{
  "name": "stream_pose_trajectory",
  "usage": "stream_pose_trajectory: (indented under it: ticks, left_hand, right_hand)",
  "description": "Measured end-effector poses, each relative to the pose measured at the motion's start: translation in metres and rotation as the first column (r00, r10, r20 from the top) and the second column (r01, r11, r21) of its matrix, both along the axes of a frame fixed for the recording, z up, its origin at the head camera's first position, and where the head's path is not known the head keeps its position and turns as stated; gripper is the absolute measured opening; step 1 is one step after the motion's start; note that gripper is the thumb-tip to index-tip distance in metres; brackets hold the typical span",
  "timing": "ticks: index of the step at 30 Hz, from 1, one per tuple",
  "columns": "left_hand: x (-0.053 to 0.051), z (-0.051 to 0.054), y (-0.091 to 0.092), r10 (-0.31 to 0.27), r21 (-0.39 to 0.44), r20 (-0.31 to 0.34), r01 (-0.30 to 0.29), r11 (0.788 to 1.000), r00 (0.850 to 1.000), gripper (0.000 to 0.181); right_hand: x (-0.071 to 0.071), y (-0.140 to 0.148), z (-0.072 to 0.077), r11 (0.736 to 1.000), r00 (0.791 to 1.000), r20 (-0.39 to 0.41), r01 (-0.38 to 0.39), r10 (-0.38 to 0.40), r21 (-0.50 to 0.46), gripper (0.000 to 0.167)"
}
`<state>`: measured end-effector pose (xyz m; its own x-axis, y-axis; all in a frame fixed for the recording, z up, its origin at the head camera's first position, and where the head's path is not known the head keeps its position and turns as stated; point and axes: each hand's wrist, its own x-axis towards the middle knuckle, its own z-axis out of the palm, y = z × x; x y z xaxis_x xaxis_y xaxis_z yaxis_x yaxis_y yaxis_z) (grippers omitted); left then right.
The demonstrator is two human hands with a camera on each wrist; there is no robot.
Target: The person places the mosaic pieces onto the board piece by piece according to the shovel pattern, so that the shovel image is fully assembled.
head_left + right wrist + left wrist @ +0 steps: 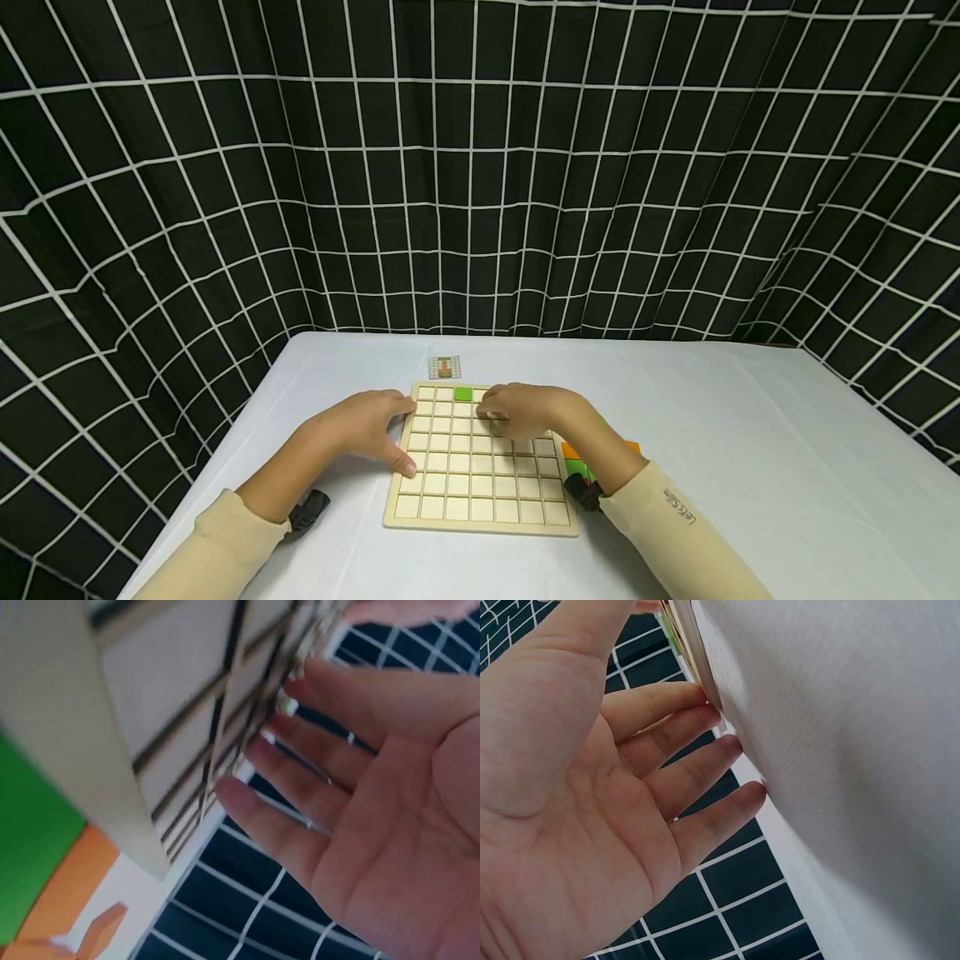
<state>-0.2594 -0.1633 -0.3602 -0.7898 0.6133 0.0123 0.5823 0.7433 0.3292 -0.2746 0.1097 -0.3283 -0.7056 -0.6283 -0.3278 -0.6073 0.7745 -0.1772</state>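
Note:
A square wooden grid board [482, 527] lies flat on the white table. One green tile [463, 394] sits in its far row. My left hand [367, 425] is spread along the board's left edge, with the thumb touching the near part. In the left wrist view its fingers [694, 769] are nearly straight, their tips at the table and the board's side. My right hand [525, 408] hangs over the far rows, just right of the green tile. Its fingers [300, 787] look loosely extended in the blurred right wrist view; no held piece can be made out.
Orange pieces [572, 451] and green pieces [576, 468] lie right of the board, partly behind my right forearm. A small pattern card [444, 367] lies beyond the board. A black curtain with white grid lines [487, 183] surrounds the table [750, 467].

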Motion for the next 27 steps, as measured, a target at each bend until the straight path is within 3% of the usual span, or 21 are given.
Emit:
stream_pose_trajectory:
  ticks: [6, 11, 13, 18, 21, 25, 27]
  left_hand:
    - [-0.002, 0.002, -0.002, -0.007, 0.003, -0.010, 0.007, 1.000, 1.000, 0.069]
    - [-0.001, 0.001, -0.002, -0.013, 0.011, 0.006, 0.013, 1.000, 1.000, 0.069]
    - [0.000, -0.001, -0.001, -0.005, 0.014, 0.012, 0.005, 1.000, 1.000, 0.071]
    - [0.003, -0.004, 0.001, 0.015, 0.020, 0.019, -0.015, 1.000, 1.000, 0.082]
    - [0.003, -0.005, 0.001, 0.023, 0.012, 0.016, -0.023, 1.000, 1.000, 0.086]
    - [0.002, -0.002, 0.001, 0.046, -0.004, 0.020, -0.045, 0.999, 0.999, 0.087]
    - [0.002, -0.001, 0.001, 0.052, -0.006, 0.024, -0.051, 0.999, 0.998, 0.087]
  right_hand:
    - [-0.005, 0.014, 0.004, 0.996, 0.992, 0.115, 0.055, -0.047, -0.068, 0.045]
    - [-0.012, 0.023, 0.002, 0.989, 0.988, 0.155, 0.023, 0.000, -0.143, 0.027]
    - [-0.015, 0.029, 0.002, 0.981, 0.984, 0.179, 0.036, -0.001, -0.192, 0.028]
    - [-0.022, 0.052, 0.002, 0.934, 0.966, 0.254, 0.131, -0.045, -0.332, 0.033]
    - [-0.025, 0.068, 0.005, 0.911, 0.956, 0.286, 0.168, -0.058, -0.377, 0.029]
    - [-0.028, 0.086, 0.013, 0.899, 0.937, 0.338, 0.225, -0.093, -0.376, 0.024]
    - [-0.027, 0.092, 0.018, 0.897, 0.918, 0.355, 0.299, -0.177, -0.325, 0.018]
